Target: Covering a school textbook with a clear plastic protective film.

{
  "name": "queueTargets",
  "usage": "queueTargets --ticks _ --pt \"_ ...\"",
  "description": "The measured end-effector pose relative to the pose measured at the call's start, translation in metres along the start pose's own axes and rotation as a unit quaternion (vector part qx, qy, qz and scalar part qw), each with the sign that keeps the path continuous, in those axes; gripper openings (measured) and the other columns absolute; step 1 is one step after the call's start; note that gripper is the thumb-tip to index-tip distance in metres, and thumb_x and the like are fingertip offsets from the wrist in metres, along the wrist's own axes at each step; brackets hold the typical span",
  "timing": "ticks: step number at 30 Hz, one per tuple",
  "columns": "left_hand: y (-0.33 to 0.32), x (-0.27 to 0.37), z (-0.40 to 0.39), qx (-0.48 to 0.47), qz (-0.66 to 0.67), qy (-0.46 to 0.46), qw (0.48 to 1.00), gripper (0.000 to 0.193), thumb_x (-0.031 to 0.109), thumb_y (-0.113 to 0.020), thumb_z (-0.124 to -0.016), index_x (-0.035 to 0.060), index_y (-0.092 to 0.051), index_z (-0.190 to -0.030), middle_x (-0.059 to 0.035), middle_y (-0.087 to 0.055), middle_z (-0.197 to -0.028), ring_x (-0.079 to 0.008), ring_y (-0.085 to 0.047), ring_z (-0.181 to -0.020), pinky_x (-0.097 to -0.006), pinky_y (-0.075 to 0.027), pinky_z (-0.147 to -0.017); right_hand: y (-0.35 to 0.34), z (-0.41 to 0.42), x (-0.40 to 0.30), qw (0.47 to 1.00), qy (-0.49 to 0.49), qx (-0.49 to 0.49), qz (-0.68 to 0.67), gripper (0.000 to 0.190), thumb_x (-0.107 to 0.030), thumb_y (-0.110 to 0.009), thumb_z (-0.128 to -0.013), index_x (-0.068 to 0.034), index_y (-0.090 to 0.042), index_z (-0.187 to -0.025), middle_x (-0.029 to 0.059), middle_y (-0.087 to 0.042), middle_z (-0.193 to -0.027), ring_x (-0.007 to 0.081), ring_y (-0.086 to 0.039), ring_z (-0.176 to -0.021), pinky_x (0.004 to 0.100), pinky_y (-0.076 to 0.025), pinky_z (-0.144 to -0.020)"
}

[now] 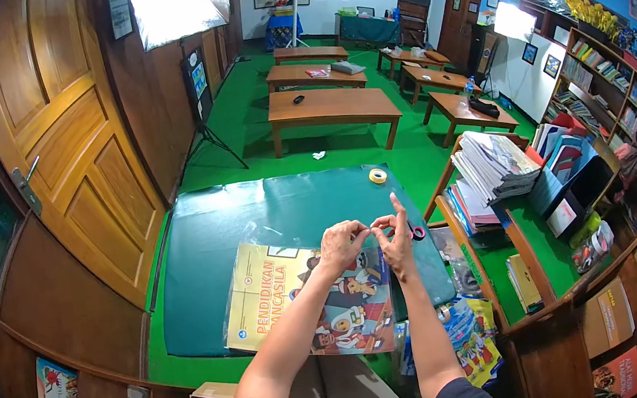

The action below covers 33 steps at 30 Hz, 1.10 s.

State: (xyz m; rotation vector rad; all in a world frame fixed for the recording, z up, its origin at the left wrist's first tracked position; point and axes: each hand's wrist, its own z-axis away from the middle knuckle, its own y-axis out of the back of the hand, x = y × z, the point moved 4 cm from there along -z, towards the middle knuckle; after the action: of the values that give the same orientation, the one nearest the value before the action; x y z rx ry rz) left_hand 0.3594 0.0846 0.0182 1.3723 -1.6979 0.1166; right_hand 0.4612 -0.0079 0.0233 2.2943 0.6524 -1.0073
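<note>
My left hand (345, 249) and my right hand (396, 244) meet above a yellow illustrated book (263, 286), their thumbs and forefingers pinched at the tips. Whether something thin and clear sits between the fingertips is too small to tell. One finger of my right hand points up. The book lies at the near edge of a table with a dark green cover (199, 264), and clear plastic film (261, 229) shows at its far edge. Just right of my right hand are pink scissor handles (418, 233), partly hidden. A yellow tape roll (377, 176) rests near the table's far right corner.
To the right, a wooden shelf unit (525, 258) carries stacked papers (494, 165) and folders. More colourful books (475, 336) lie low by my right arm. Low wooden tables (333, 105) stand beyond on green flooring. A wooden door (73, 148) is at left.
</note>
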Motion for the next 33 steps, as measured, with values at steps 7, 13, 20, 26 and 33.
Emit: queueTargets --ticks 7,13,20,26,33 --pt "-0.002 -0.005 0.000 -0.020 0.033 0.081 0.996 0.014 0.021 -0.065 -0.079 0.0068 -0.069 -0.079 -0.0055 -0.065 -0.069 -0.0180 -0.057 -0.056 -0.0298 -0.046 -0.054 0.001 0.001 0.001 0.997 -0.046 0.008 -0.054 0.071 0.007 -0.051 -0.081 -0.010 -0.023 -0.144 0.0073 -0.058 -0.086 0.0162 -0.054 -0.074 0.0279 -0.044 -0.071" --pt "-0.004 -0.010 0.000 -0.024 0.045 0.091 0.995 0.015 0.022 -0.065 -0.078 0.0071 -0.069 -0.080 -0.0058 -0.065 -0.069 -0.0176 -0.057 -0.055 -0.0294 -0.046 -0.054 -0.001 0.003 0.004 0.999 -0.041 0.027 -0.012 0.068 0.003 -0.047 -0.083 -0.009 -0.021 -0.144 0.0076 -0.057 -0.087 0.0171 -0.054 -0.076 0.0290 -0.044 -0.073" --pt "-0.006 -0.011 0.001 -0.020 0.059 0.092 0.994 0.015 0.022 -0.065 -0.078 0.0071 -0.069 -0.080 -0.0057 -0.065 -0.067 -0.0176 -0.056 -0.054 -0.0296 -0.046 -0.053 0.000 0.004 0.001 0.993 0.034 0.046 0.102 0.069 0.003 -0.046 -0.081 -0.008 -0.021 -0.144 0.0074 -0.058 -0.088 0.0175 -0.055 -0.079 0.0295 -0.044 -0.074" --pt "-0.006 -0.013 0.003 -0.032 0.045 0.091 0.994 0.015 0.021 -0.065 -0.078 0.0068 -0.069 -0.080 -0.0055 -0.065 -0.067 -0.0175 -0.055 -0.054 -0.0297 -0.046 -0.053 0.005 0.000 0.001 0.998 -0.012 0.062 0.020 0.070 0.004 -0.051 -0.078 -0.008 -0.026 -0.142 0.0074 -0.059 -0.088 0.0170 -0.056 -0.078 0.0294 -0.044 -0.074" --pt "-0.005 -0.008 0.000 -0.030 0.040 0.076 0.996 0.016 0.022 -0.066 -0.077 0.0065 -0.069 -0.080 -0.0055 -0.065 -0.067 -0.0177 -0.055 -0.054 -0.0294 -0.045 -0.053 0.004 0.000 0.004 0.999 -0.031 0.010 0.013 0.072 0.009 -0.059 -0.074 -0.008 -0.033 -0.138 0.0066 -0.059 -0.087 0.0157 -0.057 -0.076 0.0278 -0.044 -0.071"
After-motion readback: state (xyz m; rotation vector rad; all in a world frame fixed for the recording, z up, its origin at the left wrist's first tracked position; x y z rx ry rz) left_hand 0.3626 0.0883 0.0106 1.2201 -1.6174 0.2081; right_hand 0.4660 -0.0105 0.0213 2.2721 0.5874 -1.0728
